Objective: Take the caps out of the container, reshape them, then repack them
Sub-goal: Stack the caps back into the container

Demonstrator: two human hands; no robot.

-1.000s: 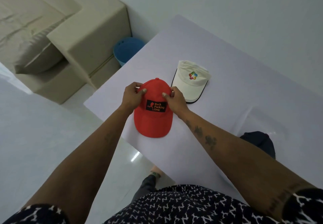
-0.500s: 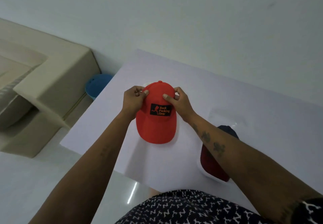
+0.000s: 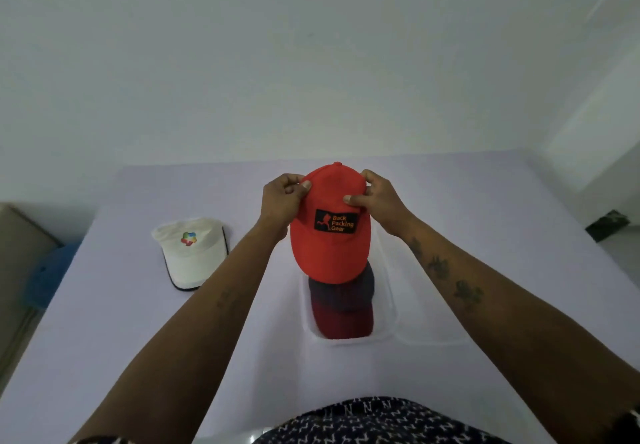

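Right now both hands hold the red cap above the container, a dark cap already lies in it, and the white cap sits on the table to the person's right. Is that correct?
Not quite: the white cap lies on the table to the person's left, as the head view shows. The rest stands: the left hand and right hand hold the red cap above the container, and a dark cap already lies in it.

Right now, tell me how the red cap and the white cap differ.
The red cap is gripped by the left hand and right hand above the clear container; the white cap lies untouched on the table. Red bears a black text patch; white, a multicoloured logo. Both brims point toward the person.
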